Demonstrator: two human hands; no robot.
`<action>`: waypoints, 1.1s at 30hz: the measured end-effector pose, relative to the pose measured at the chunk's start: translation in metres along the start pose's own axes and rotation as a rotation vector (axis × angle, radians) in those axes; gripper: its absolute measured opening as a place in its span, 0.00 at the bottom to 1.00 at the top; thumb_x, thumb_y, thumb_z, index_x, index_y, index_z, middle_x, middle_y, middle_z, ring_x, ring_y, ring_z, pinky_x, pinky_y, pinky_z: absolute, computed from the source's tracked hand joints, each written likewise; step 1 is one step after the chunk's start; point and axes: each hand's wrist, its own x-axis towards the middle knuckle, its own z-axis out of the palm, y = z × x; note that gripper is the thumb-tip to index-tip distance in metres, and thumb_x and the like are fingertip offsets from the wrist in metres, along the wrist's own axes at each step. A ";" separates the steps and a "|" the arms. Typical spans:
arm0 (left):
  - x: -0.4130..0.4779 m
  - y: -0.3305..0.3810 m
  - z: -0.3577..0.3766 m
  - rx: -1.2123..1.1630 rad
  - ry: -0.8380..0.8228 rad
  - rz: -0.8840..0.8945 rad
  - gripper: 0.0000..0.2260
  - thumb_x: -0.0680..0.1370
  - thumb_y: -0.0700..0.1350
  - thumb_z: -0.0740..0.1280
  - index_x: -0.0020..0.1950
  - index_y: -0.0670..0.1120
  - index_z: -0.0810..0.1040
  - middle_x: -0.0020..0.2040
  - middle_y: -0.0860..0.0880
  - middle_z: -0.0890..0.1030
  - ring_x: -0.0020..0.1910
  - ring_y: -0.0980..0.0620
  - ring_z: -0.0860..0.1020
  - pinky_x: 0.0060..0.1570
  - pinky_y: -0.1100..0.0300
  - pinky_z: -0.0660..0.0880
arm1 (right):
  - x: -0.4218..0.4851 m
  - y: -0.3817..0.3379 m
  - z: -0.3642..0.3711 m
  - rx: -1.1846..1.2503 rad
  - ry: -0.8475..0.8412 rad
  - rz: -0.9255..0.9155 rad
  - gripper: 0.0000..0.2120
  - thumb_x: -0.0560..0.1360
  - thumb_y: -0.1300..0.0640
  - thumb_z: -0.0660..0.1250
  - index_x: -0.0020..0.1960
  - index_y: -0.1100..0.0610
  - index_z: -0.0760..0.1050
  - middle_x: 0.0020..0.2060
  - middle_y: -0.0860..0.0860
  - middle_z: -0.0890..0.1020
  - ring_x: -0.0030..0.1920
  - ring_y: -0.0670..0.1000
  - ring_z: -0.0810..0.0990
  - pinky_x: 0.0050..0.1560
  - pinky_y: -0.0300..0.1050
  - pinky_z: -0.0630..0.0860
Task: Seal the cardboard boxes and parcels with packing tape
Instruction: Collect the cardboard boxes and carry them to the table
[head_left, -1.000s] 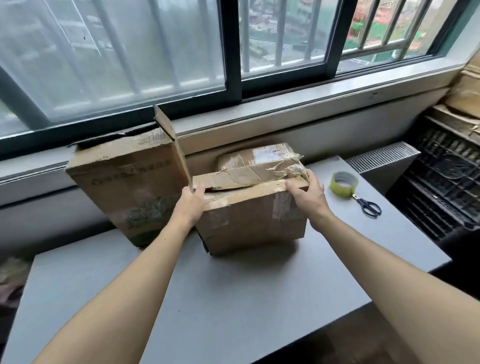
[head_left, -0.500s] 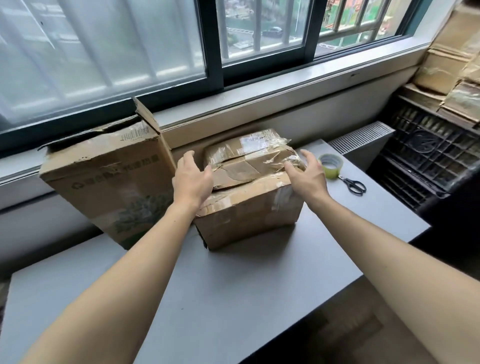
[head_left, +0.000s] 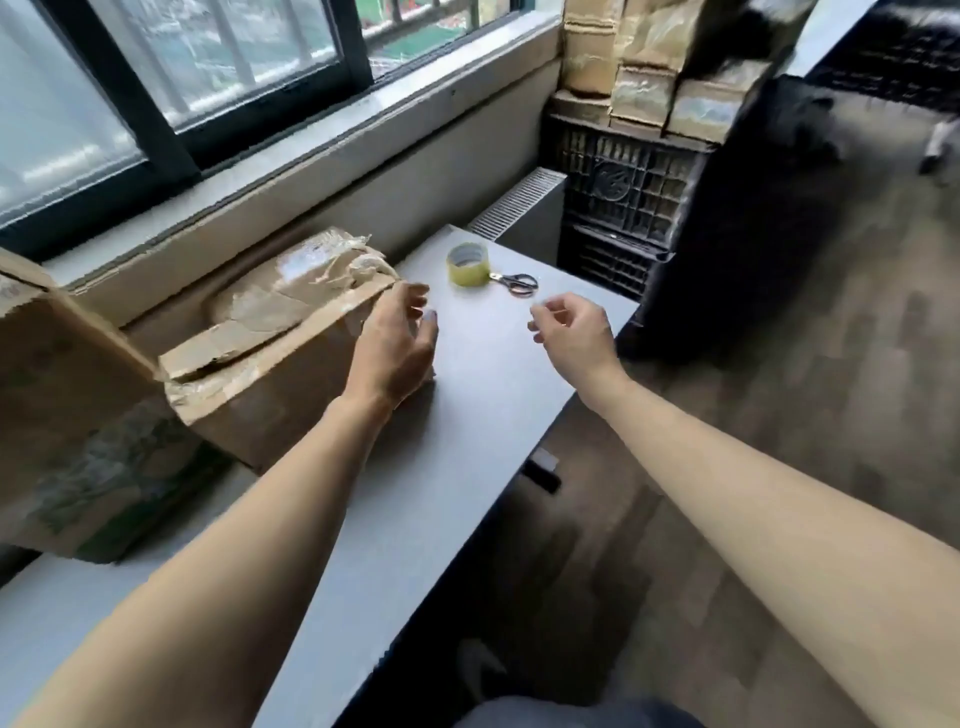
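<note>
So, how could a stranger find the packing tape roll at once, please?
Start from the grey table below the window and go to its far right corner. Two small things lie there: the tape roll is the yellow-green ring, left of the black-handled scissors.

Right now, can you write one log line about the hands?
left hand: empty, beside small box | right hand: empty, above table | tape roll, scissors: lying on table

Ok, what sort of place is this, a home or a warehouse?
Likely an informal packing corner, not a warehouse: worn cardboard boxes on a grey table beside a window, a tape roll, and stacked cartons on black crates.
</note>
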 end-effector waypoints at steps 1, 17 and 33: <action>-0.008 0.013 0.018 -0.007 -0.038 0.008 0.11 0.80 0.43 0.65 0.62 0.44 0.75 0.56 0.48 0.80 0.49 0.54 0.78 0.58 0.54 0.75 | -0.009 0.013 -0.022 0.004 0.026 0.023 0.09 0.77 0.55 0.67 0.38 0.51 0.77 0.40 0.55 0.85 0.44 0.57 0.84 0.54 0.59 0.79; -0.243 0.249 0.291 0.006 -0.792 0.156 0.08 0.80 0.46 0.66 0.56 0.44 0.78 0.47 0.49 0.82 0.45 0.49 0.81 0.40 0.59 0.75 | -0.211 0.221 -0.373 0.143 0.432 0.371 0.11 0.78 0.53 0.65 0.37 0.52 0.76 0.30 0.48 0.83 0.36 0.52 0.80 0.49 0.60 0.81; -0.294 0.376 0.549 0.071 -1.198 0.372 0.09 0.80 0.43 0.67 0.59 0.42 0.77 0.48 0.46 0.82 0.45 0.48 0.80 0.43 0.65 0.70 | -0.244 0.374 -0.577 0.031 0.723 0.692 0.07 0.80 0.57 0.67 0.50 0.61 0.78 0.34 0.45 0.76 0.34 0.41 0.72 0.32 0.28 0.66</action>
